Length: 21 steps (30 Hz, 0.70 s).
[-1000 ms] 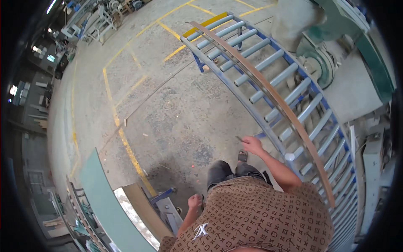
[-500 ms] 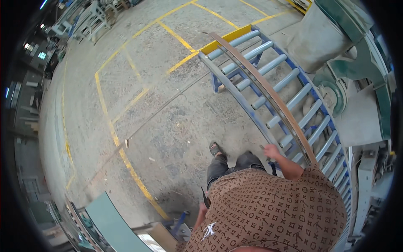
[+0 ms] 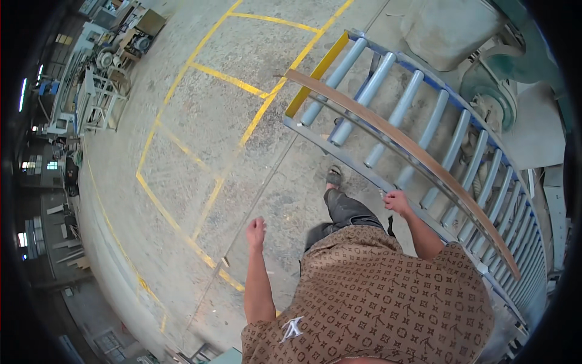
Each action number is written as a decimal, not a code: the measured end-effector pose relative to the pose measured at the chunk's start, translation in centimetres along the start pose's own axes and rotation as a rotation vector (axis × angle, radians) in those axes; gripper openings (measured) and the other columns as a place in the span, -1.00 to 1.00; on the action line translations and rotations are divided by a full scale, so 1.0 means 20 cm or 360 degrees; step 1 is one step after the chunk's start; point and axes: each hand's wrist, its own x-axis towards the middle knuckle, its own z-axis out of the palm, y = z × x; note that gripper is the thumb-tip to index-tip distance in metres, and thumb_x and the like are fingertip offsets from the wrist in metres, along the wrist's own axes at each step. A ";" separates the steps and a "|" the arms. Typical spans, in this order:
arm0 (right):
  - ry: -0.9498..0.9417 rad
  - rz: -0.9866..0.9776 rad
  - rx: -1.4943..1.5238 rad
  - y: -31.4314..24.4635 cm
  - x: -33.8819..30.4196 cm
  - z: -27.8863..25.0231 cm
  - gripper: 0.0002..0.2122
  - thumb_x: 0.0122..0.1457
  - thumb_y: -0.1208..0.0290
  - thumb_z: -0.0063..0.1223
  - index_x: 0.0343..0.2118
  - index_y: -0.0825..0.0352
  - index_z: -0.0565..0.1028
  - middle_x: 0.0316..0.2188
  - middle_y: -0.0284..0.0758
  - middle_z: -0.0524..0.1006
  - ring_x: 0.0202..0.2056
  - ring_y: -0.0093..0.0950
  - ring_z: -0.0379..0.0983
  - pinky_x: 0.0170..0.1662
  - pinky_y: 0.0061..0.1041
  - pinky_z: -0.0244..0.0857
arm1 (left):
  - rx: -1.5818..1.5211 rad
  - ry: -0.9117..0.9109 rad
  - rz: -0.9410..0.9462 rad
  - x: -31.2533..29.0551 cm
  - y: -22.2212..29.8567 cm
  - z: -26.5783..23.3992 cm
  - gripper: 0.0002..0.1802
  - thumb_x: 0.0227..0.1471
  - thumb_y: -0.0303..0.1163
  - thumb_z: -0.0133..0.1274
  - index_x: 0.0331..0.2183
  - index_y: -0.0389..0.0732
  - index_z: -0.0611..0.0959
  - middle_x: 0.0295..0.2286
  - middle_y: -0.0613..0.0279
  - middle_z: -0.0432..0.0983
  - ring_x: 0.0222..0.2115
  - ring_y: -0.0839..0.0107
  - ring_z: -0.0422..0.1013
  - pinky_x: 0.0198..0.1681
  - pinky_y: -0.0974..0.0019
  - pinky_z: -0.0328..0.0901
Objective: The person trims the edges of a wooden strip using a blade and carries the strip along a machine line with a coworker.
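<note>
My right hand is closed beside the near rail of the roller conveyor. A small thing pokes out past its fingertips, too small to make out. My left hand is raised over the floor at my left, its fingers curled in, and nothing shows in it. On the conveyor's rollers lies a long brown strip, with a thin dark strip along its near side. The brown strip's far end juts past the yellow end plate. Neither hand touches these strips.
Yellow lines mark the concrete floor ahead and left. Beyond the conveyor stands a green machine with a pale bulky cover. White frames and machinery stand at the far left. A small wood scrap lies on the floor.
My left hand has swung up and forward from beside my body. The view has turned and I have stepped along the conveyor. My right hand stays closed near the rail.
</note>
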 end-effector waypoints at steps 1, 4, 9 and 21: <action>-0.0033 -0.0070 -0.0036 -0.05 0.05 0.08 -0.90 -0.03 0.47 0.21 -0.53 0.36 0.53 -0.70 -0.41 0.45 -0.66 -0.63 0.36 -0.58 -0.57 0.24 | 0.0066 -0.0122 0.0077 0.06 0.15 0.07 -0.57 0.09 -0.15 0.04 -0.21 -0.35 0.63 -0.43 0.21 0.59 -0.42 0.49 0.44 -0.32 0.36 0.32; -0.0070 -0.0282 -0.0163 -0.28 0.16 0.29 -0.89 0.00 0.46 0.21 -0.48 0.38 0.54 -0.70 -0.41 0.43 -0.65 -0.65 0.36 -0.59 -0.59 0.23 | 0.0397 -0.0377 0.0393 0.31 0.53 0.14 -0.52 0.09 -0.12 0.05 -0.12 -0.32 0.60 -0.36 0.14 0.60 -0.32 0.43 0.49 -0.24 0.37 0.35; -0.0101 -0.0024 -0.0065 -0.79 0.17 0.35 -0.87 0.01 0.46 0.22 -0.40 0.38 0.54 -0.68 -0.43 0.43 -0.64 -0.69 0.32 -0.61 -0.59 0.20 | 0.0723 -0.0505 0.0721 0.72 1.15 0.43 -0.52 0.07 -0.11 0.06 -0.13 -0.31 0.60 -0.33 0.03 0.61 -0.27 0.29 0.54 -0.19 0.30 0.38; 0.0637 0.0356 0.0271 -1.31 0.20 0.86 -0.93 0.07 0.57 0.14 -0.42 0.42 0.49 -0.62 -0.44 0.41 -0.63 -0.70 0.35 -0.61 -0.67 0.24 | 0.0996 -0.0763 0.1666 2.17 1.96 1.27 -0.53 -0.01 -0.07 0.11 -0.16 -0.22 0.61 -0.26 0.02 0.55 -0.14 0.08 0.44 -0.08 0.08 0.32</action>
